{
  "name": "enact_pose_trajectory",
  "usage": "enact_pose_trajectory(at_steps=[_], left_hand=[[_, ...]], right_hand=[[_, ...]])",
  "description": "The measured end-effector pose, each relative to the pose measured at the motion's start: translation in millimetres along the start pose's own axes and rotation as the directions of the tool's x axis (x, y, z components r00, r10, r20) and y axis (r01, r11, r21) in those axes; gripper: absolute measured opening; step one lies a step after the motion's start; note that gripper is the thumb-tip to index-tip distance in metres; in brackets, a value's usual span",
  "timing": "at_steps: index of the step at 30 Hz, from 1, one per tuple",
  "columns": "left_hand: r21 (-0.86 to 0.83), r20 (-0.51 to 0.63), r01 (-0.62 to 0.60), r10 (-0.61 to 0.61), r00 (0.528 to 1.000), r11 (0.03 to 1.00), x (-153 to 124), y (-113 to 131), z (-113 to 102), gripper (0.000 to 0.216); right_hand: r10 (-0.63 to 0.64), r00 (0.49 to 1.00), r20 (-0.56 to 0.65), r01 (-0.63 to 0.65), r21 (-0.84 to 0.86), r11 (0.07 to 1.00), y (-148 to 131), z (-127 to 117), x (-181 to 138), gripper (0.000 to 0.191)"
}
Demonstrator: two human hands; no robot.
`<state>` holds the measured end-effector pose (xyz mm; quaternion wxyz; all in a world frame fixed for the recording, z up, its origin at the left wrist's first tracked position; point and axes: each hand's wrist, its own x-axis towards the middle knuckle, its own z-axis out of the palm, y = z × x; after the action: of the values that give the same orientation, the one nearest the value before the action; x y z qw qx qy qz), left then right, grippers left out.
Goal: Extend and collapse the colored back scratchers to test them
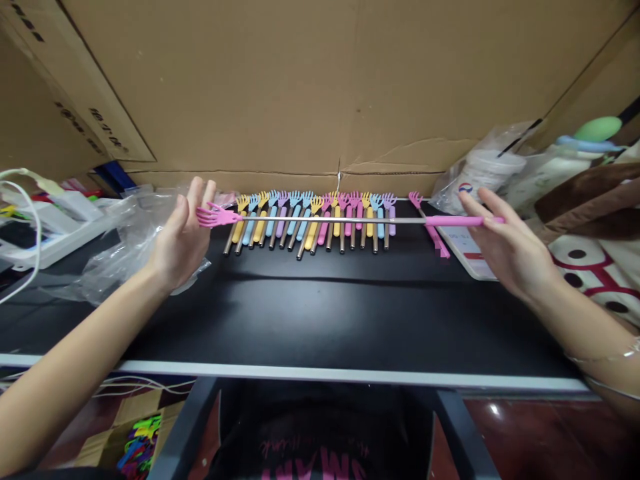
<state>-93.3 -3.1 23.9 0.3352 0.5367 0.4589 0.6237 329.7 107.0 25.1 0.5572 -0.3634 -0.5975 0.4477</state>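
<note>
The black tabletop (320, 313) ended toward the person in a pale front edge (310, 372), and at the back it met a cardboard wall (280, 87). Between this front edge and the row of tools, a wide strip of the surface gave room for moving. At the sides the room was narrower: a clear plastic bag (125, 233) lay near the left forearm, and a flat white device (463, 243) lay close to the right hand (515, 247).

One pink back scratcher (330, 219), drawn long, was level above the table, between both hands. Its claw was at the left hand (183, 233), whose fingers stood raised and apart from the thumb. Its handle reached the right hand, where the fingers were stretched out; I could not tell how firmly they held it.

Behind it I counted fifteen short scratchers (324, 230) in a row: five yellow, five blue, three pink, two purple. One more pink scratcher (433, 233) lay apart, to their right.

At right, one lidded cup (487, 177) with a straw stood inside clear plastic. On the floor, one open carton (97, 447) contained many colourful small pieces (140, 443), too mixed for counting.
</note>
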Motion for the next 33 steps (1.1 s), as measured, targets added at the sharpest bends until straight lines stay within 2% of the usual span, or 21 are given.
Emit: enact_pose_trajectory(at_steps=[4,11,15,17,19,24,31,33], left_hand=[[0.099,0.155,-0.038,0.022,0.988,0.994,-2.3,-11.7,9.1,0.064],[0.296,0.297,-0.154,0.062,0.953,0.943,-9.9,-11.5,15.8,0.076],[0.374,0.478,-0.228,0.023,0.878,0.899,-17.3,-3.5,39.8,0.076],[0.382,0.520,-0.268,0.034,0.853,0.885,-18.8,-0.1,52.4,0.074],[0.390,0.535,-0.300,0.051,0.843,0.871,-19.1,2.0,60.3,0.070],[0.474,0.567,-0.378,0.053,0.822,0.795,-16.2,1.2,61.6,0.062],[0.674,0.605,-0.547,0.055,0.795,0.496,-8.4,-2.9,51.9,0.055],[0.687,0.608,-0.572,0.076,0.790,0.449,-8.7,-2.7,51.0,0.053]], right_hand=[[0.003,0.958,0.287,0.046,-0.163,0.985,5.8,5.9,-8.1,0.052],[-0.029,0.896,0.443,0.218,-0.382,0.898,1.0,7.2,-11.5,0.043],[0.035,0.803,0.595,0.302,-0.457,0.837,-6.0,26.0,-19.0,0.037],[0.030,0.796,0.604,0.314,-0.455,0.833,-8.1,31.5,-21.9,0.036],[0.011,0.811,0.585,0.321,-0.461,0.827,-9.3,32.0,-22.6,0.034],[-0.007,0.840,0.542,0.314,-0.476,0.822,-10.9,27.7,-21.0,0.030],[0.064,0.826,0.560,0.257,-0.475,0.842,-12.9,30.0,-21.3,0.030],[0.051,0.834,0.550,0.269,-0.485,0.832,-11.4,28.2,-20.2,0.029]])
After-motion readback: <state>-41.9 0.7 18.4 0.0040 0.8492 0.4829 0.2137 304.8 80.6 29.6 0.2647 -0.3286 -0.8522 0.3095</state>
